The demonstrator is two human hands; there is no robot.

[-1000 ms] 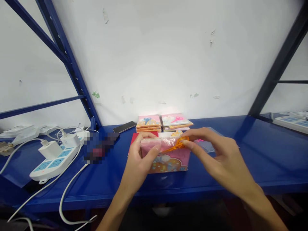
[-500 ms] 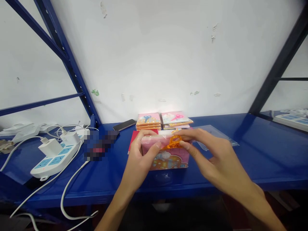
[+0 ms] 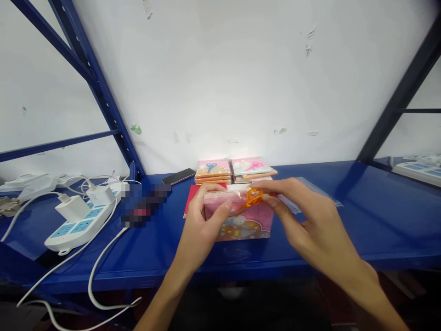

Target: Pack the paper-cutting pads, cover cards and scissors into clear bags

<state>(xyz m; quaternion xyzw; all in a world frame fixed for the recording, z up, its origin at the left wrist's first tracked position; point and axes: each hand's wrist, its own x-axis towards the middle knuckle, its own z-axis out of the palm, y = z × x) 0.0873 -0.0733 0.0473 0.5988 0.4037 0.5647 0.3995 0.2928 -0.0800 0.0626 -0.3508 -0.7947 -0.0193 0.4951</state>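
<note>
My left hand (image 3: pixel 206 220) is closed around the left side of a pink illustrated booklet pack (image 3: pixel 248 225), its thumb on the near side. The pack stands on edge on the blue table and has clear plastic about its top. Small orange scissors (image 3: pixel 254 196) lie at the pack's top edge, handle loops towards the right. My right hand (image 3: pixel 306 225) pinches the loops between thumb and fingers. The blades are partly hidden by plastic and cannot be made out clearly.
Behind the pack sit two stacks of similar packs, one topped with blue scissors (image 3: pixel 212 168), one with pink scissors (image 3: pixel 255 165). A red card (image 3: pixel 193 195), clear plastic bags (image 3: pixel 315 193), a phone (image 3: pixel 178 176) and a power strip (image 3: pixel 82 225) with white cables lie around.
The orange scissors and my right fingers have shifted slightly right along the pack's top edge. My left hand keeps its hold on the pack.
</note>
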